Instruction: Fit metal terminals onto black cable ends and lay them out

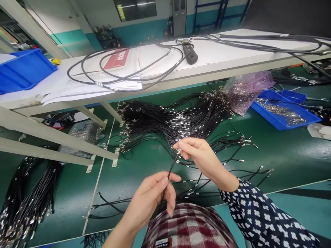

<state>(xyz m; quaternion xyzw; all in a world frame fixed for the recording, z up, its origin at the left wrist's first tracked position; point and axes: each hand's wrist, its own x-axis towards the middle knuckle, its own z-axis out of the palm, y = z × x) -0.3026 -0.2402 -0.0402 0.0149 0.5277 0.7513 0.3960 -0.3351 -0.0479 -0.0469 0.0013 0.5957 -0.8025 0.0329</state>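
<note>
A thin black cable [172,166] runs between my two hands above the green bench. My right hand [198,153] pinches its small metal end fitting [179,151] between thumb and fingertips. Lower down, my left hand [155,193] grips the same cable between thumb and forefinger, with the other fingers loosely curled. Past my hands lies a large bundle of black cables [165,119] with silvery metal fittings along it. Several loose cables [191,187] lie on the bench under and beside my hands.
A blue tray [269,115] of small metal parts stands at the right, beside a pinkish plastic bag [243,91] of parts. Above the bench runs a white shelf [219,55] with coiled cable, papers and a black-handled tool [190,53]. More cables [38,193] lie at the left.
</note>
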